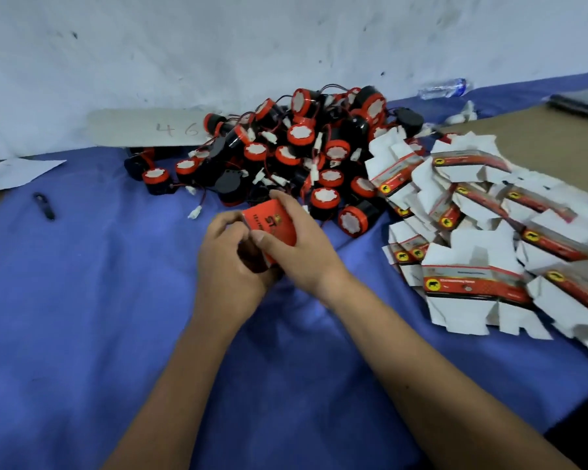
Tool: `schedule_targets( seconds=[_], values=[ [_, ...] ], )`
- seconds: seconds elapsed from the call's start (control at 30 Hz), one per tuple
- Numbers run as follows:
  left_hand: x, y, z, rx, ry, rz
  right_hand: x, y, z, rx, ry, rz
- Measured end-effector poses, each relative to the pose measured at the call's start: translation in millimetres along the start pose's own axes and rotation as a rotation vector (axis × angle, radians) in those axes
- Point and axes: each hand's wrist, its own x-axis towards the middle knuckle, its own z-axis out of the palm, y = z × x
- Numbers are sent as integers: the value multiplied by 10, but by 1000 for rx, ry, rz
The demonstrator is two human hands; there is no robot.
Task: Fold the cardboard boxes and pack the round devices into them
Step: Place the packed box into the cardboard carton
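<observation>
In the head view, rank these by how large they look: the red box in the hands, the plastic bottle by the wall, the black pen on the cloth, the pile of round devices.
1. Pile of round devices
2. Red box
3. Plastic bottle and black pen: they look similar, and the bottle lies farther off, so unranked.

A table [82, 300] is being covered by a blue cloth [286, 385]. Round devices [299, 157], flat boxes [489, 239] and possibly a pen [44, 205] are being carried on it.

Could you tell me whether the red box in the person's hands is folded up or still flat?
Folded up: the red box shows two faces meeting at an edge, gripped by the left hand and right hand.
</observation>
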Motion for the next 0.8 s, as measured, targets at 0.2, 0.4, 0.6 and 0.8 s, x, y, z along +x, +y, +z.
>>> schedule_targets(
  seconds=[0.2, 0.4, 0.6, 0.8],
  values=[
    [111, 1250, 470, -171, 78, 216, -484, -494, -1223, -408, 313, -111],
    [-204, 3048, 1341, -588, -341, 317, -1797, -905, -2909, -782, 670, 131],
    [-809, 4162, 2003, -464, -882, 591, -2973, -742, -3730, -1044, 747, 815],
    [-1055, 4332, 2375, -127, -1121, 704, -2915, -572, -3777, -1208, 344, 1039]
  ],
)
